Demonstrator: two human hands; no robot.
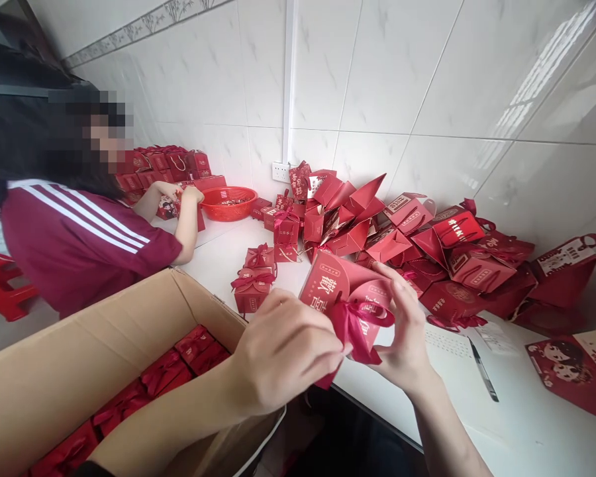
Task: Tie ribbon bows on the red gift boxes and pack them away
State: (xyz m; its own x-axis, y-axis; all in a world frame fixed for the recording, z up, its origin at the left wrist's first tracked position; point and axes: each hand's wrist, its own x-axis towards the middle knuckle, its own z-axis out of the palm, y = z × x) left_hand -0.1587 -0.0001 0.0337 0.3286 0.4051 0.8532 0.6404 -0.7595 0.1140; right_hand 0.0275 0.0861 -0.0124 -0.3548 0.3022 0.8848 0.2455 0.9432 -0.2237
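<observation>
A red gift box (322, 281) with pale printed characters is held up above the table's near edge, tilted. Its dark red ribbon (360, 321) is tied in a bow on the front. My left hand (288, 344) is closed, fingertips pinched on a lower end of that ribbon. From the other side, my right hand (407, 331) grips the box, with the fingers behind its upper edge and the thumb low near the bow. Just beyond my left hand, small ribboned boxes (253, 288) stand on the white table.
An open cardboard carton (104, 358) at the left holds several red boxes. Red boxes lie heaped (457, 265) along the tiled wall. A notebook (447, 344), a pen (483, 371) and a red basket (228, 202) are on the table. A co-worker (79, 252) handles a red box at the far left.
</observation>
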